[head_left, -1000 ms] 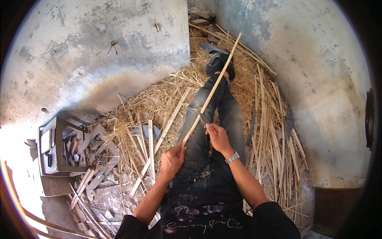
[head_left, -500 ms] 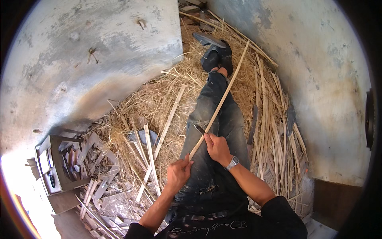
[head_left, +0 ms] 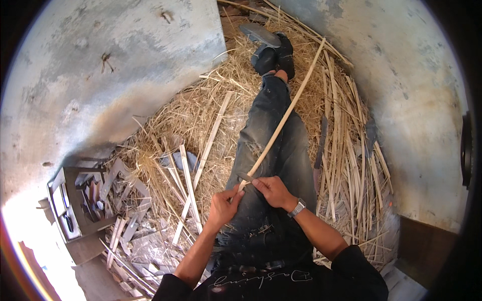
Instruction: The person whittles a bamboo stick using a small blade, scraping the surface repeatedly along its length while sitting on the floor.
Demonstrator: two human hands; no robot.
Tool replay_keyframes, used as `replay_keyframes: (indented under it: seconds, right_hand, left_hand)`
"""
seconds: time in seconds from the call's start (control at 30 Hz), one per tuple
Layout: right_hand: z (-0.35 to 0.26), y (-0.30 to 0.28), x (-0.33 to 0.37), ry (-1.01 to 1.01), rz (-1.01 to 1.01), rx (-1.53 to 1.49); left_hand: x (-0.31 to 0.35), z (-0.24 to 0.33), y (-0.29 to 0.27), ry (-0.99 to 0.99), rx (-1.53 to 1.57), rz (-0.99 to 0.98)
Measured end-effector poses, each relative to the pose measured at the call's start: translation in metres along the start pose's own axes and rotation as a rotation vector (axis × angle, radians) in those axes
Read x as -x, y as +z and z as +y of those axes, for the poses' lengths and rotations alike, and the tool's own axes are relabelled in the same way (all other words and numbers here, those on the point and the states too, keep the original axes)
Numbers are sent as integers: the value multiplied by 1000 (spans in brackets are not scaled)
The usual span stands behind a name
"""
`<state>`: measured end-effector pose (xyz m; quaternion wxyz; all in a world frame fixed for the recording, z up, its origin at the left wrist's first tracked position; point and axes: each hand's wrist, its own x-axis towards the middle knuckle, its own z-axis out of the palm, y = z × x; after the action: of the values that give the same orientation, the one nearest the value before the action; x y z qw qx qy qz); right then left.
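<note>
My left hand [head_left: 225, 204] is closed in a pinch round the near end of a long pale wooden strip [head_left: 285, 116]. The strip slants up and away to the right across my legs. My right hand [head_left: 272, 191] grips a small dark knife [head_left: 246, 177], its blade lying across the strip just ahead of my left fingers. Most of the knife's handle is hidden in the fist. Under both hands are my dusty dark trousers [head_left: 292, 153], legs stretched out and feet crossed.
Curled shavings [head_left: 201, 115] cover the floor around my legs. More strips [head_left: 346, 165] lie heaped on the right, beside a long dark blade [head_left: 321, 143]. Several flat slats [head_left: 213, 135] rest on the left, near a wooden box [head_left: 83, 200] with tools. Stained walls [head_left: 140, 60] stand on both sides.
My right hand has drawn the knife down along the strip toward my left hand, and the blade has turned across it. My left hand keeps its hold on the near end.
</note>
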<state>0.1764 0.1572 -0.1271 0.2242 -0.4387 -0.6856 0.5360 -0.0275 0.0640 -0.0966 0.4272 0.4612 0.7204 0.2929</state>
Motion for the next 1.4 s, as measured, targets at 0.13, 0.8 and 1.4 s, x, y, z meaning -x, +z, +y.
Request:
replay_keyframes:
  seconds: [0.13,0.8,1.4]
  right_hand:
    - [28,-11,4,216,-124,-474]
    - [-16,-30,-24,-151,518,279]
    - [26,-38,13,222,374,-403]
  left_hand:
    - [0,0,9,14,16,79]
    - [15,-2,23,395,-314,381]
    - [10,-7,21,359,-232,411]
